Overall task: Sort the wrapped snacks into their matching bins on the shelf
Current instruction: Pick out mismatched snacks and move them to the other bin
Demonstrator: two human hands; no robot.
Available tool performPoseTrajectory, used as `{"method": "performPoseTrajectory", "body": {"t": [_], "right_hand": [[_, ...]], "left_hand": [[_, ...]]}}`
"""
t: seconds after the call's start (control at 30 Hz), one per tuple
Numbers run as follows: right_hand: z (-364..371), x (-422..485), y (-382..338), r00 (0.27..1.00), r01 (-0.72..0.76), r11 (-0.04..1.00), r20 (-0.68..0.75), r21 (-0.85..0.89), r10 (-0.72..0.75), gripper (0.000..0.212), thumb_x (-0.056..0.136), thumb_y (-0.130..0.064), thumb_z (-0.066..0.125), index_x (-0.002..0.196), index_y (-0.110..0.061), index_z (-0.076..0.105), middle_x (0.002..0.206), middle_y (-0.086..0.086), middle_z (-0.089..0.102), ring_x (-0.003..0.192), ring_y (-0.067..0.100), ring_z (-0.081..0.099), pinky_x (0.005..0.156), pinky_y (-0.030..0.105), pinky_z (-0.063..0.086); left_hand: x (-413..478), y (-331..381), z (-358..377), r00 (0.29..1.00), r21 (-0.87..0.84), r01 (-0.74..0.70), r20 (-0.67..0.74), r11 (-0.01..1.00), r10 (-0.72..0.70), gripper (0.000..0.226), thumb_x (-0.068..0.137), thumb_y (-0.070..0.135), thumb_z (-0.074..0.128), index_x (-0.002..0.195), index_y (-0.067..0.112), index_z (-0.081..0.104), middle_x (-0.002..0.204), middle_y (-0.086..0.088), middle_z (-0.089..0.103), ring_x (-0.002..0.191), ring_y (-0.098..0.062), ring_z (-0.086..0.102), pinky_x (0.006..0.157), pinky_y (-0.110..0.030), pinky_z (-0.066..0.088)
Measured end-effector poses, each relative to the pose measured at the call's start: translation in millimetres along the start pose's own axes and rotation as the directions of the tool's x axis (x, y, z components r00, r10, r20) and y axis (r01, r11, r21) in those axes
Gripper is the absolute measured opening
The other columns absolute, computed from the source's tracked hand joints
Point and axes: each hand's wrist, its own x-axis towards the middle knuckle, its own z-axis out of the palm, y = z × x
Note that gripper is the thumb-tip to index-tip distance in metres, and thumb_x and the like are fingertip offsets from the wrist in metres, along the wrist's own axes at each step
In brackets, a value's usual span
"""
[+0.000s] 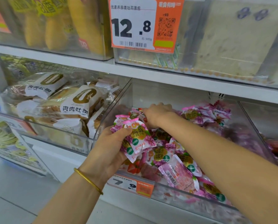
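Shelf bin (pixel 117 104): left hand (pixel 112 147) grips pink packets (pixel 138 136); right hand (pixel 157 112) pinches red packet (pixel 137 110).

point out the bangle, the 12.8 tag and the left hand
bangle (pixel 87 179), head view, gold band on the wrist
12.8 tag (pixel 135 16), head view, white panel
left hand (pixel 109 147), head view, back of hand

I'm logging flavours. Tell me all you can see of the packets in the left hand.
The packets are several small sealed pouches of glossy film, pink-edged with crimped seams, printed with purple grapes, a gold medallion and a green badge. The left hand grips them as a fanned, tilted bunch, thumb across the front, above the front left corner of the clear bin.
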Motion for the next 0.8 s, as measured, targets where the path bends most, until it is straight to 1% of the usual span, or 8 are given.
{"method": "performPoseTrajectory", "body": {"t": [0.1,0.2,0.27,0.4,0.5,0.63,0.7,0.8], "right_hand": [[-0.2,6.4,4.1,0.997,0.056,0.998,-0.046,0.041,-0.054,0.032,0.089,-0.032,0.059,0.118,-0.018,0.058,0.11,0.004,0.058,0.101,0.028,0.055,0.071,0.033,0.04],[-11.7,-1.0,17.0,0.99,0.14,0.975,-0.053,0.175,-0.133,0.036,0.088,-0.024,0.061,0.123,-0.013,0.057,0.113,0.008,0.061,0.099,0.026,0.057,0.074,0.03,0.043],[-21.3,-6.1,30.0,0.991,0.13,0.942,-0.065,0.31,-0.115,0.036,0.088,-0.016,0.061,0.123,-0.01,0.057,0.118,0.011,0.06,0.102,0.027,0.057,0.082,0.031,0.045],[-23.7,-3.4,39.1,0.971,0.085,0.937,-0.237,0.339,-0.002,0.017,0.09,-0.015,0.058,0.098,-0.001,0.063,0.098,0.015,0.063,0.082,0.026,0.056,0.067,0.028,0.04],[-21.9,-0.8,19.0,0.936,0.112,0.912,-0.351,0.394,0.037,0.022,0.093,-0.015,0.05,0.088,0.005,0.06,0.088,0.021,0.062,0.08,0.033,0.059,0.062,0.03,0.036],[-10.1,5.3,-10.1,0.949,0.265,0.869,-0.274,0.418,-0.157,0.02,0.093,-0.019,0.052,0.105,-0.004,0.057,0.109,0.017,0.062,0.1,0.031,0.06,0.086,0.038,0.049],[-4.8,6.7,-8.8,0.957,0.282,0.873,-0.181,0.397,-0.227,0.042,0.087,-0.023,0.063,0.124,-0.009,0.05,0.117,0.011,0.06,0.104,0.028,0.058,0.09,0.038,0.049],[0.1,8.0,8.6,0.972,0.23,0.88,-0.139,0.414,-0.189,0.058,0.079,-0.026,0.073,0.128,-0.011,0.046,0.119,0.009,0.06,0.106,0.028,0.057,0.093,0.041,0.048]], "left_hand": [[-2.0,-0.3,-1.7,1.0,0.014,0.004,0.021,1.0,-0.004,0.015,0.093,0.003,0.048,0.097,0.002,0.063,0.088,-0.019,0.073,0.069,-0.026,0.071,0.063,-0.043,0.058],[-3.9,-0.7,-3.4,0.999,0.016,0.017,0.043,1.0,-0.018,0.017,0.094,0.005,0.048,0.1,0.002,0.063,0.093,-0.019,0.072,0.073,-0.027,0.072,0.064,-0.042,0.059],[-5.4,-0.3,-3.9,0.998,0.009,0.016,0.057,1.0,-0.017,0.017,0.094,0.005,0.048,0.1,0.002,0.064,0.094,-0.019,0.072,0.075,-0.027,0.072,0.067,-0.042,0.058],[-5.5,0.9,-4.5,0.999,0.006,0.015,0.049,1.0,-0.015,0.016,0.093,0.005,0.049,0.1,0.003,0.063,0.092,-0.017,0.073,0.075,-0.027,0.072,0.068,-0.044,0.057],[-4.4,0.6,-3.1,0.999,0.001,0.016,0.039,1.0,-0.016,0.016,0.093,0.005,0.05,0.102,0.003,0.063,0.092,-0.018,0.073,0.075,-0.027,0.072,0.068,-0.044,0.058],[-3.5,-0.6,-1.7,1.0,0.002,0.012,0.025,1.0,-0.012,0.017,0.093,0.004,0.049,0.103,0.002,0.063,0.092,-0.018,0.073,0.075,-0.027,0.071,0.068,-0.044,0.058],[-3.6,-0.6,-2.5,0.999,0.002,0.008,0.032,1.0,-0.008,0.016,0.092,0.004,0.049,0.099,0.004,0.064,0.09,-0.018,0.073,0.075,-0.027,0.071,0.07,-0.044,0.057],[-3.8,-0.6,-3.2,0.999,0.005,0.007,0.046,1.0,-0.007,0.016,0.092,0.004,0.049,0.096,0.005,0.064,0.09,-0.017,0.073,0.075,-0.027,0.072,0.069,-0.043,0.057]]}}
